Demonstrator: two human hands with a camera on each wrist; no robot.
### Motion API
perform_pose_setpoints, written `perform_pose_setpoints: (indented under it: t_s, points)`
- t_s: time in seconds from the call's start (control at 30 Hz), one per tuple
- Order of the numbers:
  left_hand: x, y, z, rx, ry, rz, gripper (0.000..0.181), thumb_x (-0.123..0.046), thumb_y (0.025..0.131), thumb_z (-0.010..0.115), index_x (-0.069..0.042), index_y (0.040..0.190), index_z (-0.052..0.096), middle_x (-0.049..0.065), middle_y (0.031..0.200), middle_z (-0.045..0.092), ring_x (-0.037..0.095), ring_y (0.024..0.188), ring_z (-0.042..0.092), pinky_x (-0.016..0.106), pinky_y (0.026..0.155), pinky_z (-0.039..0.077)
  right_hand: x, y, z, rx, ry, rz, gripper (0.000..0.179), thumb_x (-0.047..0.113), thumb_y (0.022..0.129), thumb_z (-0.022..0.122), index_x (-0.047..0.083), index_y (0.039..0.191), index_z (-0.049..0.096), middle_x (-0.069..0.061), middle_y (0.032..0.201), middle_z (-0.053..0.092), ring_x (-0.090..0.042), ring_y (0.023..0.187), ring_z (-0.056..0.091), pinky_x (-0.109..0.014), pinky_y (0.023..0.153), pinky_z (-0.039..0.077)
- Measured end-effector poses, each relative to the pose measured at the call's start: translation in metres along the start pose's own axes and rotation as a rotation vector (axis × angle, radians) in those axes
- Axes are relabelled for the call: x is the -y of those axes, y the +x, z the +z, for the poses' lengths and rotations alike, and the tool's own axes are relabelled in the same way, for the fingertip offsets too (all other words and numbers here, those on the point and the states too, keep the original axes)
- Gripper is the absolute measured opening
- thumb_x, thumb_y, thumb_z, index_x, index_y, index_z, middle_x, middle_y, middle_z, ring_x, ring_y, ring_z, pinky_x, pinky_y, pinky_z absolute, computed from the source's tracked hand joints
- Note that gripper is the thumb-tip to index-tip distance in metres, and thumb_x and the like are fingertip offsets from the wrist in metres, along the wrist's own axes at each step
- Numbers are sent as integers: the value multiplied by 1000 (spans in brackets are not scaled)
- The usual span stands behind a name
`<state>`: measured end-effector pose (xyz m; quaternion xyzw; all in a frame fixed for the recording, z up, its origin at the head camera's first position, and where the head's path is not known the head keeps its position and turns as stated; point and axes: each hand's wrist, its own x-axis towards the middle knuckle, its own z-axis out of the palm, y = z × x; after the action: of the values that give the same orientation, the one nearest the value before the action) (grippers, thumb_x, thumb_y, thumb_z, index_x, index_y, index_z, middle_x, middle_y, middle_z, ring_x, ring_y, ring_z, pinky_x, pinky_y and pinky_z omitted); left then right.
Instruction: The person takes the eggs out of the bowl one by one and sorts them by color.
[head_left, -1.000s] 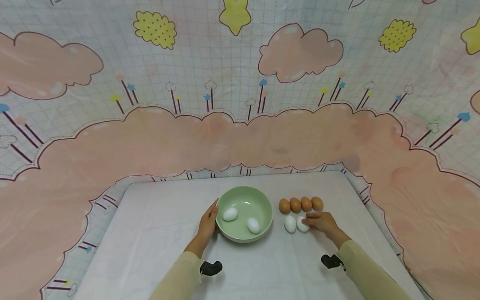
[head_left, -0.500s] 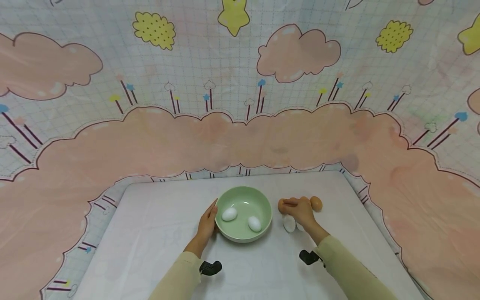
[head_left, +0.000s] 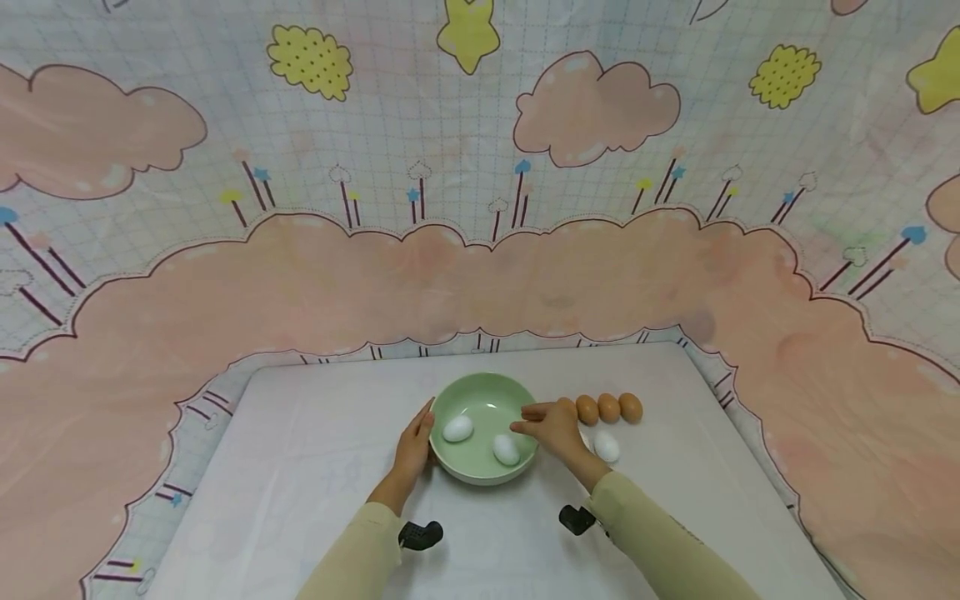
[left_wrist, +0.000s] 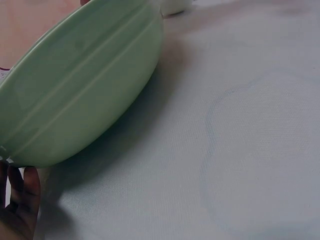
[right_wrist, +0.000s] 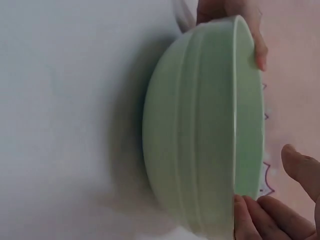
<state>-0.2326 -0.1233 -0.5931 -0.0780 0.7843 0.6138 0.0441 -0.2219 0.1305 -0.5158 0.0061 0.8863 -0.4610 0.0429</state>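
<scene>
A light green bowl (head_left: 483,393) stands on the white table, with two white eggs inside: one at left (head_left: 457,429) and one at right (head_left: 506,450). My left hand (head_left: 412,450) holds the bowl's left side; a digit reaches over the rim in the right wrist view. From the right, my right hand (head_left: 553,427) extends over the opposite rim, fingertips close above the right egg. Its thumb (right_wrist: 300,167) stands apart from the fingers (right_wrist: 267,215) at the rim, with nothing between them.
Right of the bowl, several brown eggs (head_left: 609,408) lie in a row. In front of them are two white eggs (head_left: 606,447), one mostly behind my right hand. A patterned cloth (head_left: 480,283) hangs behind and around the white table (head_left: 322,417).
My right hand has moved left from the white eggs on the table, across the brown eggs, to the bowl's right rim. The left hand has stayed at the bowl.
</scene>
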Motion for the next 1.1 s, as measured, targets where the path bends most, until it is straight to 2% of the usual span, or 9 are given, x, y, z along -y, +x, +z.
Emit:
perform_pose_setpoints:
  t_s: [0.1, 0.4, 0.6, 0.8, 1.0, 1.1]
  points:
    - [0, 0, -1, 6, -16, -7, 49, -44, 106, 39, -23, 151, 42, 14, 154, 41, 18, 68, 50, 28, 60, 45, 4, 1, 10, 49, -32, 4, 48, 23, 81, 83, -5, 117, 69, -19, 113, 71, -32, 106, 67, -37, 84, 56]
    - [1, 0, 0, 5, -35, -12, 49, -43, 106, 40, -24, 151, 42, 15, 152, 43, 15, 63, 49, 27, 58, 45, 10, 7, 29, 162, -200, 7, 47, 26, 77, 85, -4, 110, 72, -15, 106, 73, -31, 103, 65, -40, 86, 54]
    - [0, 0, 1, -16, -40, -18, 49, -44, 105, 42, -24, 150, 44, 13, 150, 45, 13, 60, 48, 25, 57, 44, 11, 8, 42, 200, -244, -38, 45, 22, 71, 89, -7, 102, 74, -16, 102, 74, -30, 99, 66, -40, 86, 54]
    - [0, 0, 1, -16, -26, -2, 48, -41, 106, 40, -22, 150, 43, 14, 152, 43, 16, 69, 50, 26, 62, 44, 10, 7, 51, 218, -291, -70, 42, 23, 69, 90, -5, 96, 76, -16, 100, 75, -28, 97, 67, -39, 86, 54]
    - [0, -1, 1, -14, -3, 3, 48, -41, 106, 40, -23, 150, 43, 12, 153, 42, 21, 87, 54, 27, 72, 43, 13, 5, 53, 236, -330, -80, 37, 22, 70, 90, -4, 93, 77, -13, 94, 75, -21, 87, 65, -36, 81, 54]
    - [-1, -1, 1, -11, -4, 4, 48, -42, 106, 40, -23, 150, 43, 13, 153, 42, 21, 85, 54, 28, 71, 44, 14, 5, 54, 228, -348, -93, 37, 21, 69, 91, -4, 92, 77, -14, 93, 76, -22, 88, 66, -35, 80, 54]
